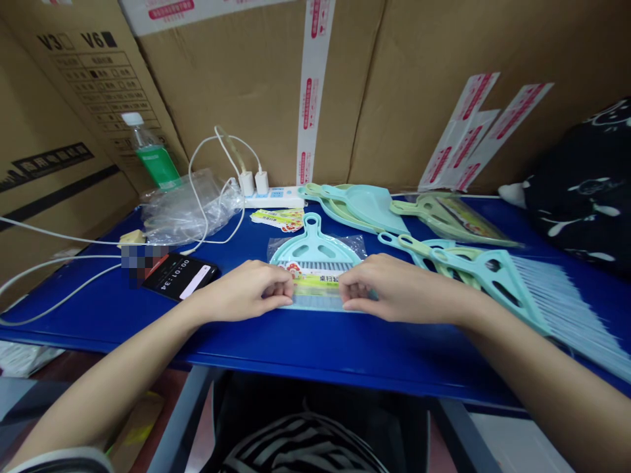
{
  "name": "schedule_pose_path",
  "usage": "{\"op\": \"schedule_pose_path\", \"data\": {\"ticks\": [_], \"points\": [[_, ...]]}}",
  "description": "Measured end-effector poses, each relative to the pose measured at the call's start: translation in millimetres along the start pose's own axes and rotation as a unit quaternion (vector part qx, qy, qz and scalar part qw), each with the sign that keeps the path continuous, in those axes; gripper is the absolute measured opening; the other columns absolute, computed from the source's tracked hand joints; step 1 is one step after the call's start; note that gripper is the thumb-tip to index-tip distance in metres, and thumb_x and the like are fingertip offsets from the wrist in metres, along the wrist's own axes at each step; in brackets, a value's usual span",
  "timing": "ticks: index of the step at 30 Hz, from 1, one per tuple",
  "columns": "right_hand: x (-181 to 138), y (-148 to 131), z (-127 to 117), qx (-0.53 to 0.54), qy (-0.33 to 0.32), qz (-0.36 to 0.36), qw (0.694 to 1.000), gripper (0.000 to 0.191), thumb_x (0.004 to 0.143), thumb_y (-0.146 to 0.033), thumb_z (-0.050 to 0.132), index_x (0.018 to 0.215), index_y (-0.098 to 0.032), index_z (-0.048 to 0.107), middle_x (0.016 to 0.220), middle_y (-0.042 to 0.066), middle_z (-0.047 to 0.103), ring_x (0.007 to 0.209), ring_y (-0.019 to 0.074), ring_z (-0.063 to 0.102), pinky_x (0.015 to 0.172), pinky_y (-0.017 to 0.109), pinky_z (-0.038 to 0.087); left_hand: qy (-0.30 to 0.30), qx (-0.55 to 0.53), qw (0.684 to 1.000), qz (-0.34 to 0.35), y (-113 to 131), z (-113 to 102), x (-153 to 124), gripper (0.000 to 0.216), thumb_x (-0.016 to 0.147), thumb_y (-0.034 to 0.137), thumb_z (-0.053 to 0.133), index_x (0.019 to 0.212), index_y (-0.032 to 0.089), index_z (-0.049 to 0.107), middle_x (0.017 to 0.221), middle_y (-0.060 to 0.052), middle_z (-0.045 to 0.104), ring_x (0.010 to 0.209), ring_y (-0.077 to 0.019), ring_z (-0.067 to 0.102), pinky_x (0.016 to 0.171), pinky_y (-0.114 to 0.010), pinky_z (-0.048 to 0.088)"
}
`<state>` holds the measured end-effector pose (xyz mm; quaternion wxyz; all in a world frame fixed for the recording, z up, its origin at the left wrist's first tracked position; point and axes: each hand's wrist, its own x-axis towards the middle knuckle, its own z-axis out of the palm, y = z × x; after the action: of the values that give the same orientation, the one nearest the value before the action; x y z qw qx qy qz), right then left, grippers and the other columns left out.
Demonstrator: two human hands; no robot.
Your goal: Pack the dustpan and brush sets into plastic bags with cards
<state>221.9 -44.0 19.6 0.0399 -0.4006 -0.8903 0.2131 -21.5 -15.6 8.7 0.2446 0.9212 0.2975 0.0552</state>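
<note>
A light-blue dustpan (pixel 315 244) with a small brush lies flat on the table in a clear plastic bag (pixel 357 243), its handle pointing away from me. Across the brush sits a green and white label card (pixel 315 279) with red mushrooms. My left hand (pixel 259 289) is closed at the left edge of this set, thumb and fingers pinched together. At the right edge my right hand (pixel 379 289) pinches in the same way. The bag's edges are partly hidden under my fingers.
Loose brushes (pixel 513 282) lie at right, with blue dustpans (pixel 365 203) and a bagged green set (pixel 453 217) behind. Label cards (pixel 279 219), a power strip (pixel 288 197), crumpled plastic (pixel 192 210), a bottle (pixel 158 161) and a phone (pixel 182 276) are further left. Cardboard (pixel 236 85) stands behind.
</note>
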Motion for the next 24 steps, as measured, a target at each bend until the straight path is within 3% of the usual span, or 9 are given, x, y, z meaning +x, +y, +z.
{"op": "schedule_pose_path", "data": {"ticks": [15,24], "points": [[0.9,1.5,0.6,-0.01,0.005,0.025,1.0,0.006,0.08,-0.018,0.055,0.078,-0.02,0.06,0.064,-0.002,0.064,0.057,0.013,0.055,0.061,0.026,0.035,-0.004,0.016,1.0,-0.008,0.8,0.6,0.9,0.018,0.09,0.025,0.051,0.076,0.017,0.061,0.073,0.002,0.063,0.062,-0.0104,0.054,0.06,-0.022,0.035],[1.7,4.3,3.7,-0.03,0.02,0.031,0.999,0.011,0.08,-0.017,0.056,0.069,-0.02,0.055,0.058,-0.003,0.058,0.052,0.0115,0.047,0.058,0.026,0.032,0.008,0.044,0.999,0.005,1.9,1.4,0.7,0.02,0.093,0.026,0.049,0.076,0.019,0.056,0.068,0.004,0.059,0.059,-0.0106,0.052,0.059,-0.023,0.032]]}}
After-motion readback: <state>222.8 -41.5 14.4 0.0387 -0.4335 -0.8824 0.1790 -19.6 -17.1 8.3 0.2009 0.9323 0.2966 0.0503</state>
